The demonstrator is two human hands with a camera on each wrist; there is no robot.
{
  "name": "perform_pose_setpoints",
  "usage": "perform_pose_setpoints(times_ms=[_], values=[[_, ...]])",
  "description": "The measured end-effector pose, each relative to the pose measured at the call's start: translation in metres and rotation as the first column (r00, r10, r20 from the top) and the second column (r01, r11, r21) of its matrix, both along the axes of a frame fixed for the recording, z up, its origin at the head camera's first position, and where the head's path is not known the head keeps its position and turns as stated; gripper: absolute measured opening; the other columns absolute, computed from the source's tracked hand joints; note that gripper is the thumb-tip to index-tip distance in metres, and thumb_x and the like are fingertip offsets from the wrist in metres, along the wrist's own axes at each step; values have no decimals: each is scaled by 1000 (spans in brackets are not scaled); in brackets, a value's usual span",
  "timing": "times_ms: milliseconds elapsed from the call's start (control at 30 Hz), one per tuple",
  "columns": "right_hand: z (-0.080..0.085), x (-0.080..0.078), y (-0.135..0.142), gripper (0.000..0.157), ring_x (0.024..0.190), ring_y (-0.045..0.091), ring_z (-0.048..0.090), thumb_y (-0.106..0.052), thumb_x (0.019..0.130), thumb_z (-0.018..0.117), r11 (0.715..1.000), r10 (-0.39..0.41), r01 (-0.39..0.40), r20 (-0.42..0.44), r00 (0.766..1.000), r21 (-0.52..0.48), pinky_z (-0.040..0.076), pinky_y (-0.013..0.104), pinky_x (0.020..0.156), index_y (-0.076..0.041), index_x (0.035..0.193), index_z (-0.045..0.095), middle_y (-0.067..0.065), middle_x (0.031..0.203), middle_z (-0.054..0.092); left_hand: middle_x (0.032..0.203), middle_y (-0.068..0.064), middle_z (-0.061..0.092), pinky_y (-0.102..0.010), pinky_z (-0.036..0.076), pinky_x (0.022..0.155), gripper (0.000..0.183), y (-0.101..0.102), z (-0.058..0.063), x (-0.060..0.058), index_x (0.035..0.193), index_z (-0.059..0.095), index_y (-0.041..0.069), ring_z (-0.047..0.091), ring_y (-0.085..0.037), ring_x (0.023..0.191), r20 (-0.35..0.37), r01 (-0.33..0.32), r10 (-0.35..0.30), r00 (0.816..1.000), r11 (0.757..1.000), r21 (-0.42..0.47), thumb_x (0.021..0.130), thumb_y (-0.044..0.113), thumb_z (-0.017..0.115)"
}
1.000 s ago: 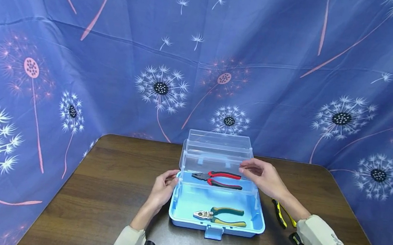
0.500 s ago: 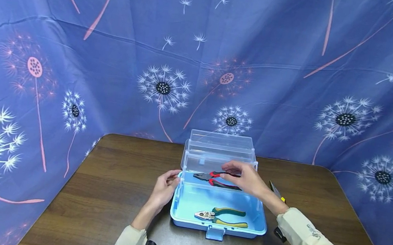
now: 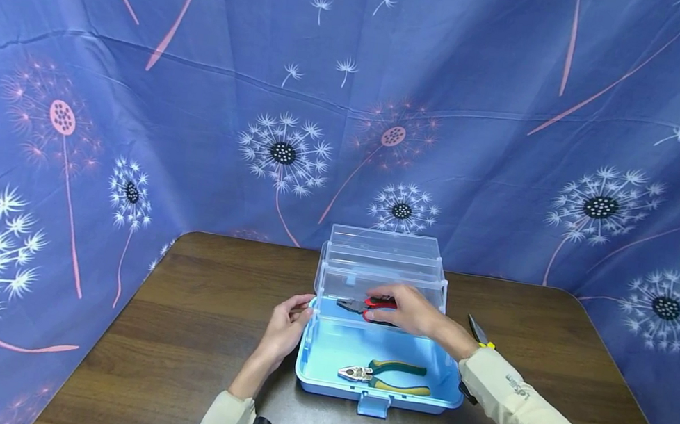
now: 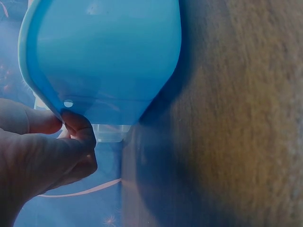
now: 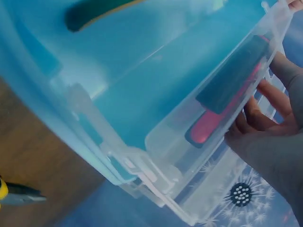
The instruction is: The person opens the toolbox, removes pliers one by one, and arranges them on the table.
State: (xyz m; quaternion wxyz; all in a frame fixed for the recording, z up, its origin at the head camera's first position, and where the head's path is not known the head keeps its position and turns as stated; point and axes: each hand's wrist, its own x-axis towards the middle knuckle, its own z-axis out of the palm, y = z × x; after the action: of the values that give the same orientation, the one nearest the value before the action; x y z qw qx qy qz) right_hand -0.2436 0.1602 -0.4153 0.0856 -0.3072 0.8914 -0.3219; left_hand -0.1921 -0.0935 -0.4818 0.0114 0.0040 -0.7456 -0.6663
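A light blue toolbox [image 3: 320, 386] stands with its transparent lid [image 3: 383, 241] up and its clear inner tray [image 3: 340, 321] raised. My left hand [image 3: 283, 331] pinches the box's rim at its left end, thumb on one side and fingers on the other. Red-and-black combination pliers [image 3: 354, 306] lie in the clear tray, head to the left. Over their handles is my right hand [image 3: 407, 309], its thumb and fingers apart; it covers the handle ends in the head view. Green-and-yellow pliers [image 3: 398, 367] lie on the box floor below.
Yellow-handled pliers with a long pointed nose [image 3: 479, 331] lie on the brown wooden table [image 3: 195, 321], right of the box and partly behind the right forearm. A blue latch [image 3: 373, 405] juts from the box front. A blue dandelion-print cloth [image 3: 199, 119] hangs behind.
My right hand has moved left from the tray's right end to over the red-and-black pliers' handles. My left hand has stayed at the rim. The pliers have stayed in place.
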Motion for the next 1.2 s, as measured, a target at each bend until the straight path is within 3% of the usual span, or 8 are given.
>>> perform_pose_setpoints(times_ms=[267, 433, 600, 700, 767, 833, 1000, 1200], values=[[9, 3, -9, 32, 84, 16, 61, -19, 82, 75, 992, 120, -114, -159, 980, 47, 52, 33, 69, -5, 110, 68, 5, 99, 65, 114, -20, 57, -26, 48, 78, 31, 1, 7, 1, 125, 55, -6, 57, -25, 97, 5, 4, -4, 1000, 1000, 16, 95, 3, 52], [13, 4, -14, 18, 73, 8, 61, -14, 81, 76, 993, 120, -119, -113, 986, 16, 49, 25, 64, -9, 97, 68, -2, 84, 68, 115, -25, 56, -31, 48, 81, 31, 3, 29, 12, 125, 53, -10, 56, -31, 100, 7, 12, -12, 1000, 1000, 3, 95, -1, 50], [15, 6, -9, 20, 73, 6, 63, -13, 82, 74, 998, 46, -49, -58, 997, -45, 51, 26, 63, -10, 101, 71, -1, 90, 71, 114, -23, 56, -30, 48, 81, 31, 3, 23, 10, 124, 54, -8, 57, -27, 98, -1, 8, -8, 1000, 1000, 9, 95, 1, 51], [20, 6, -3, 25, 78, 7, 65, -17, 82, 74, 997, -27, 23, -60, 998, -67, 52, 27, 66, -12, 106, 71, 0, 98, 71, 113, -21, 57, -26, 48, 80, 31, 1, 9, 3, 125, 55, -6, 57, -24, 97, -11, 14, -14, 1000, 1000, 21, 95, 2, 51], [24, 6, 2, 28, 81, 7, 65, -19, 82, 74, 995, -65, 60, -57, 996, -84, 52, 28, 69, -12, 109, 71, 0, 101, 71, 114, -22, 56, -27, 48, 80, 31, 1, 9, 2, 125, 54, -7, 57, -26, 98, -10, 12, -12, 1000, 1000, 22, 95, 1, 51], [28, 7, 8, 29, 81, 8, 66, -20, 82, 75, 990, -97, 91, -47, 994, -107, 51, 29, 68, -12, 109, 71, -1, 100, 71, 114, -20, 57, -24, 48, 78, 31, 1, 0, -1, 125, 55, -5, 57, -24, 96, -17, 7, -7, 1000, 1000, 22, 95, 3, 51], [31, 8, 23, 29, 70, 11, 65, -22, 81, 76, 976, -159, 153, -29, 987, -157, 46, 27, 59, -13, 108, 71, -4, 91, 72, 113, -18, 57, -23, 47, 76, 30, 0, -1, -2, 124, 56, -3, 57, -21, 93, -16, -1, 1, 1000, 1000, 14, 95, 4, 52], [29, 12, 50, 33, 76, 11, 67, -28, 82, 75, 948, -252, 251, 17, 967, -196, 49, 27, 61, -16, 112, 70, -4, 87, 72, 115, -21, 56, -25, 47, 77, 31, 0, -1, -3, 125, 55, -5, 56, -25, 96, -9, 6, -5, 1000, 999, 32, 95, 4, 52]])
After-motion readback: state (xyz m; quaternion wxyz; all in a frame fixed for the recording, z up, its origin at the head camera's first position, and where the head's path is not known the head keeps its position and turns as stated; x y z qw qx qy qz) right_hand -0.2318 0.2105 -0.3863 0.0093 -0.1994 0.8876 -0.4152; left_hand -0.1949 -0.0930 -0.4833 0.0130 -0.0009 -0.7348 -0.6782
